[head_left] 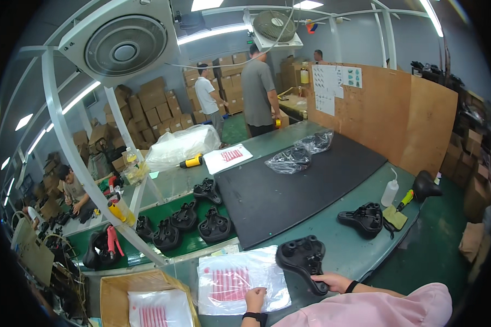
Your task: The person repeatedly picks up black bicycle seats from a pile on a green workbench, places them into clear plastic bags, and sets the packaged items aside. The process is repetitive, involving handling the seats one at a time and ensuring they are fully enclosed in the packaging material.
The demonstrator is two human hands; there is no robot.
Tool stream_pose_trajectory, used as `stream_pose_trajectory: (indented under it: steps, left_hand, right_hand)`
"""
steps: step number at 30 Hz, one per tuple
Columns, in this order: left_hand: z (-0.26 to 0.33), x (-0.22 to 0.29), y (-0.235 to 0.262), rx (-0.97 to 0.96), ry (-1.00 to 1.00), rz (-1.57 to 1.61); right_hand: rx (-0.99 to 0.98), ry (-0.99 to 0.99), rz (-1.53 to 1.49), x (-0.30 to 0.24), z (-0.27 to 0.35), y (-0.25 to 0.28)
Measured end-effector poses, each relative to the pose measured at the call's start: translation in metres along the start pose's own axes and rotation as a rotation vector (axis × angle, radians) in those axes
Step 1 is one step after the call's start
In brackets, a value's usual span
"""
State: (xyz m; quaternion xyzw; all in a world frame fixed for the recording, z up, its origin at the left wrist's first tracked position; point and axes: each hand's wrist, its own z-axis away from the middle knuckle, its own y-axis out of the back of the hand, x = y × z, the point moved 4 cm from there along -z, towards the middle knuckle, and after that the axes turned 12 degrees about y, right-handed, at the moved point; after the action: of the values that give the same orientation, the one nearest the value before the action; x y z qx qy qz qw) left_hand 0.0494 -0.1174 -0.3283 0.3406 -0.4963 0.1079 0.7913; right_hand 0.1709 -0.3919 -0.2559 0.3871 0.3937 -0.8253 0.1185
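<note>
My right hand [331, 282] grips the narrow end of a black bicycle saddle [303, 259] that lies upside down on the green table near me. My left hand [254, 299] presses on the near edge of a clear plastic bag with red print [234, 282], which lies flat just left of the saddle. A black band sits on each wrist, and pink sleeves cover my forearms.
A large black mat [294, 188] covers the table's middle, with two bagged saddles [303, 152] at its far end. Several bare saddles [191, 218] lie on the left. Another saddle [364, 219], a squeeze bottle [389, 192] and a yellow-handled screwdriver [403, 200] lie right. A carton of bags [147, 305] sits near left. People stand beyond.
</note>
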Motion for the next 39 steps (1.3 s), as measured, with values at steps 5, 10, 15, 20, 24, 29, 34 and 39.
stream_pose_trajectory:
  steps: [5,10,15,20,24,29,34,39]
  left_hand:
    - [0.012,0.016,-0.016,-0.229,0.040,0.299]
    - [0.023,0.032,-0.012,-0.188,0.073,0.207]
    - [0.043,0.042,0.044,-0.092,0.171,1.047]
    - [0.021,-0.040,0.103,-0.381,0.089,1.111]
    - [0.073,0.035,0.099,0.246,0.243,0.049]
    - [0.057,0.062,0.066,0.344,0.265,-0.085]
    - [0.043,0.094,0.049,0.336,0.204,0.350]
    - [0.007,0.058,0.040,0.272,0.232,1.019]
  right_hand:
    - [-0.127,0.070,-0.020,0.019,-0.045,-0.064]
    - [-0.131,0.075,-0.070,0.036,-0.082,-0.090]
    - [-0.002,0.194,0.060,0.043,-0.115,-0.051]
    - [-0.053,0.203,-0.016,0.023,-0.118,-0.040]
    - [-0.098,0.269,0.060,-0.008,-0.104,-0.025]
    - [0.006,0.532,0.530,-0.096,-0.077,-0.014]
    - [-0.171,0.752,0.933,-0.098,-0.066,-0.046]
    - [-0.361,0.860,1.506,-0.075,-0.075,-0.087]
